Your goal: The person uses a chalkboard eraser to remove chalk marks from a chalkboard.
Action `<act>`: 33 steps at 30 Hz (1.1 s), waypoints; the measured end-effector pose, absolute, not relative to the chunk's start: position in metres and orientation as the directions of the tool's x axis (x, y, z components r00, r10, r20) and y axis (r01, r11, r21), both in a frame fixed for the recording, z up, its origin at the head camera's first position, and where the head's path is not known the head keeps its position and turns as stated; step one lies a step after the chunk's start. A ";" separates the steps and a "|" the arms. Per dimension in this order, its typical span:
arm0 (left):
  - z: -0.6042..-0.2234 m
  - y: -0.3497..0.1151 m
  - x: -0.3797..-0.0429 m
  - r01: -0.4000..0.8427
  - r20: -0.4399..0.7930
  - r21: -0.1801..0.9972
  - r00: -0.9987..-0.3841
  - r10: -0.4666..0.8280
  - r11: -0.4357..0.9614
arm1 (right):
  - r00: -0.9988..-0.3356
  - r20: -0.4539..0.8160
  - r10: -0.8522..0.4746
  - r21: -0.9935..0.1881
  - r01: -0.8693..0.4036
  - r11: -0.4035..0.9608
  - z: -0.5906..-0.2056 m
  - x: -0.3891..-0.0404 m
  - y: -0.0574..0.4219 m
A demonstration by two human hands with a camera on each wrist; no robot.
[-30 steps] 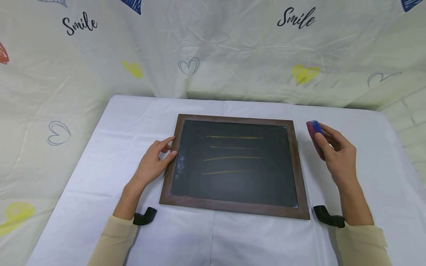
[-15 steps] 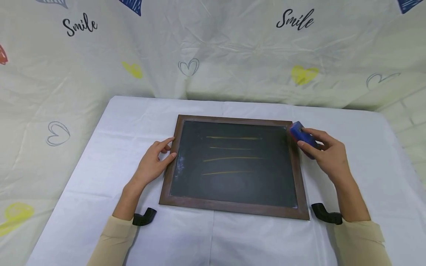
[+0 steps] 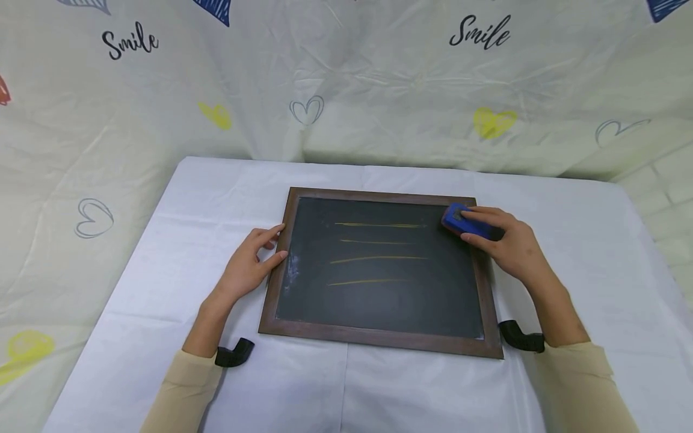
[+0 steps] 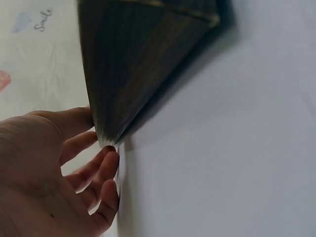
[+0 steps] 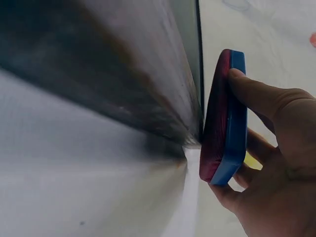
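Note:
A chalkboard [image 3: 379, 307] with a brown wooden frame lies on the white-covered table; several thin yellow chalk lines [image 3: 379, 258] cross its dark surface. My left hand [image 3: 248, 264] holds the left side of the frame, thumb on the wood and fingers at the edge; the left wrist view shows the frame's side [image 4: 128, 64] by the fingertips. In my right hand [image 3: 511, 243] is a chalkboard eraser [image 3: 465, 222], blue with a dark red felt face [image 5: 217, 118]. It is gripped between thumb and fingers, felt side towards the board, over the upper right corner, right of the lines.
White cloth covers the table [image 3: 135, 300]. Behind it hangs a pale curtain [image 3: 379, 78] printed with hearts and "Smile". A whitish chalk smudge [image 3: 293, 267] shows near the board's left side. Black wrist mounts [image 3: 235, 353] sit at both cuffs.
My right hand has moved left with the eraser, from beside the board to over its upper right corner, and the eraser has turned felt side down. My left hand stays in place.

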State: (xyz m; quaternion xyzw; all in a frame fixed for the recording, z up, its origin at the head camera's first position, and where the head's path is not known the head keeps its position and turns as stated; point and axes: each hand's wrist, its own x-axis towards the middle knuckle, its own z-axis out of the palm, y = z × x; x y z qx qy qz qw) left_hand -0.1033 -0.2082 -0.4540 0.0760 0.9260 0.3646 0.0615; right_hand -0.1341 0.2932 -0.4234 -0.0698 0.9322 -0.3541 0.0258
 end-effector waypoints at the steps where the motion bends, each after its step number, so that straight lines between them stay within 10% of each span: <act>1: -0.454 -0.209 -0.104 0.102 -0.055 0.687 -0.980 0.191 0.720 | -0.988 -0.003 -0.155 -0.662 -0.114 0.740 -0.422 -0.134 0.292; 33: -0.455 -0.218 -0.106 0.136 -0.088 0.734 -0.952 0.292 0.666 | -0.952 0.065 -0.299 -0.436 -0.297 0.850 -0.416 -0.138 0.285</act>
